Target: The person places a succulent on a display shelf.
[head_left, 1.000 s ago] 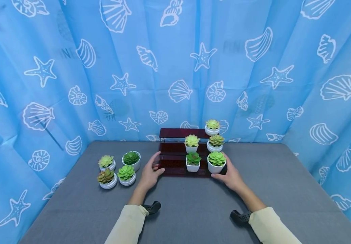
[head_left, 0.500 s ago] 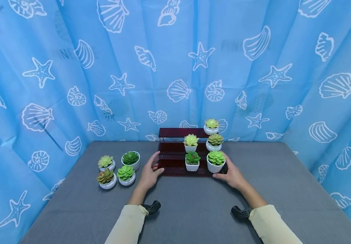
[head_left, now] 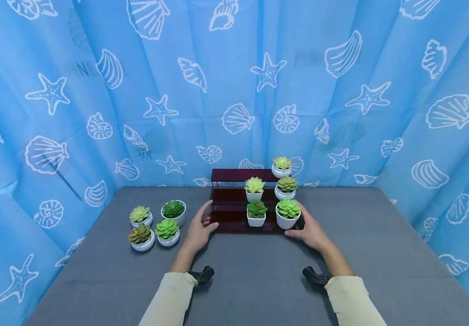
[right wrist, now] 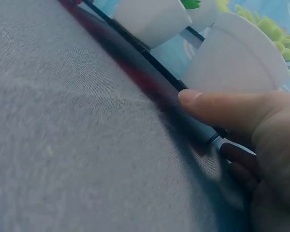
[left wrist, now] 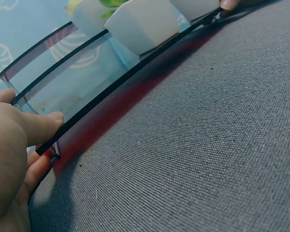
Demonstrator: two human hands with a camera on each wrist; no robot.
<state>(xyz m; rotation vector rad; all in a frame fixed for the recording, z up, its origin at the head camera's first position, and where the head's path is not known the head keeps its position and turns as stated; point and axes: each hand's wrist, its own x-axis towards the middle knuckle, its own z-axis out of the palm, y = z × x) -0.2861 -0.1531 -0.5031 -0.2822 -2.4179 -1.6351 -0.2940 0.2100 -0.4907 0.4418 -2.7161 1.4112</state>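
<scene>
A dark red, see-through three-tier display shelf (head_left: pixel 227 220) stands near the back of the table. My left hand (head_left: pixel 197 233) grips its left end; in the left wrist view the thumb (left wrist: pixel 48 123) lies on the front edge and fingers reach below. My right hand (head_left: pixel 311 234) holds the right end, its thumb (right wrist: pixel 208 105) against the lowest tier's edge beside a round white pot. On the right column sit a bright green succulent (head_left: pixel 287 210), an olive one (head_left: pixel 286 186) and a pale one (head_left: pixel 281 165). Midway along stand a square-potted succulent (head_left: pixel 256 215) and a yellow-green one (head_left: pixel 254 186).
Left of the shelf several potted succulents are grouped: a dark green one (head_left: pixel 173 210), a light green one (head_left: pixel 167 232), a brownish one (head_left: pixel 141 236) and a pale one (head_left: pixel 140 215). A blue shell-patterned curtain (head_left: pixel 234 90) hangs behind the grey table (head_left: pixel 255 280).
Both hands keep their hold on the shelf ends, and the plants stay put. The right forearm has shifted slightly left, and the head view has tilted a little.
</scene>
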